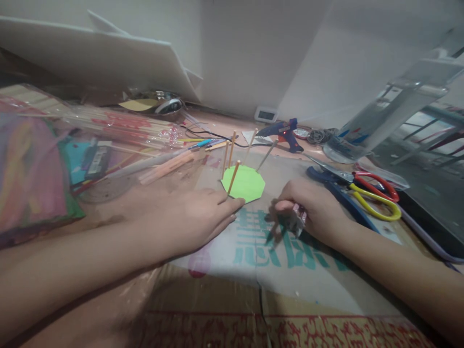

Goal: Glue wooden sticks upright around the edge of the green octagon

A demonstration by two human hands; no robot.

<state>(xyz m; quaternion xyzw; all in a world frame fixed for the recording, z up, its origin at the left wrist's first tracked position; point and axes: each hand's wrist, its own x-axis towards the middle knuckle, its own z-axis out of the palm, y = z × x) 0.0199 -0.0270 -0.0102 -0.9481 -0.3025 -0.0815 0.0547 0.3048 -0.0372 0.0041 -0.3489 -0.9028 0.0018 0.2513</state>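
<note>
A bright green many-sided piece lies on the printed board, with several thin wooden sticks standing up along its edge. My left hand rests flat at its near left edge, fingers stretched out and touching the rim beside the nearest stick. To the right of the green piece, my right hand is closed around a small pinkish, shiny object, blurred and too unclear to name. The two hands are apart.
Behind stand a blue glue gun and a small white display. Scissors, blue-handled pliers and a clear bottle are at the right. Bagged sticks and colourful bags crowd the left.
</note>
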